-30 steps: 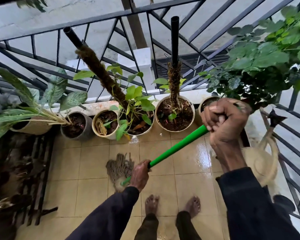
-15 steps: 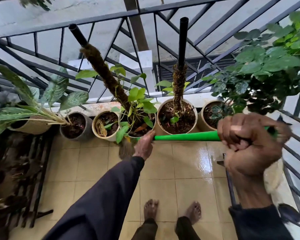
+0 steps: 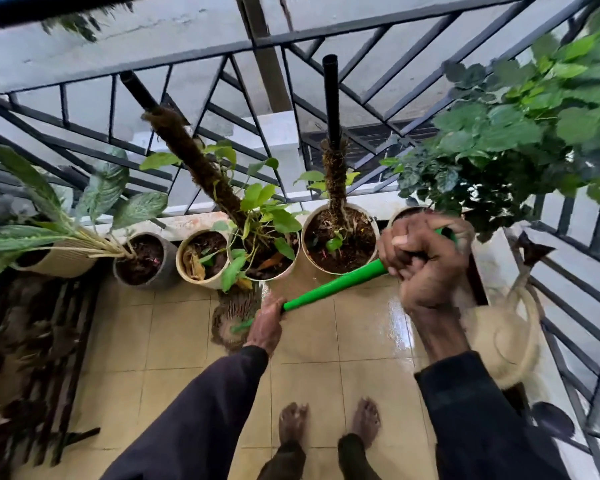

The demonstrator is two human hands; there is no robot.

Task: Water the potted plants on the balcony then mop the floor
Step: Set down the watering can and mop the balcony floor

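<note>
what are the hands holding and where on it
Both grip the green mop handle: right hand near its top end, left hand low, near the mop head.

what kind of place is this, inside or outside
Probably a small home balcony, outdoors: a black metal railing runs along the edge, potted plants stand in a row below it, and the tiled floor is wet and shiny.

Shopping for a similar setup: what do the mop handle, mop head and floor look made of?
The mop handle looks like smooth plastic or coated metal: uniform bright green. The mop head seems cotton yarn: brownish loose strands. The floor looks glazed ceramic tile: grout lines, glossy reflections.
</note>
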